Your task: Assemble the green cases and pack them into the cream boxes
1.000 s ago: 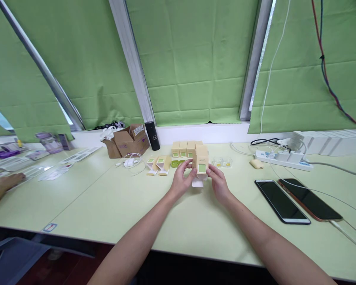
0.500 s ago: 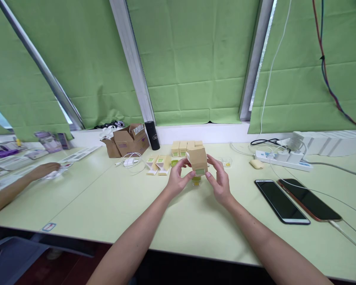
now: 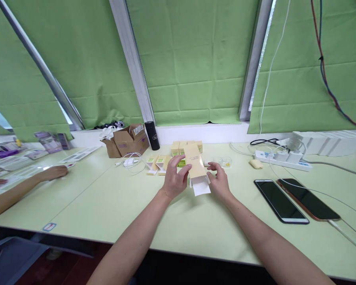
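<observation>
A small beige paper box (image 3: 197, 163) is held tilted above the table, its near end open and a white flap sticking out toward me. My left hand (image 3: 175, 178) grips the box's left side between thumb and fingers. At the right edge, by the open end, my right hand (image 3: 218, 180) has its curled fingers and thumb on the box. Just behind lie a green-labelled piece (image 3: 181, 163), partly covered by my left hand, and small clear plastic containers (image 3: 226, 161). Two opened beige boxes (image 3: 161, 163) lie left of my hands, and several more beige boxes (image 3: 175, 148) stand in a row behind.
A brown cardboard carton (image 3: 132, 141), a black bottle (image 3: 152, 135) and a white charger with cable (image 3: 131, 162) sit at the back left. To the right are two phones (image 3: 280, 201), a power strip (image 3: 284, 159) and loose cables. Another person's hand (image 3: 55, 173) rests at the far left.
The box has been turned: its open end with the white flap now points toward me. The clear container below it is no longer visible there. The other person's hand moved slightly right.
</observation>
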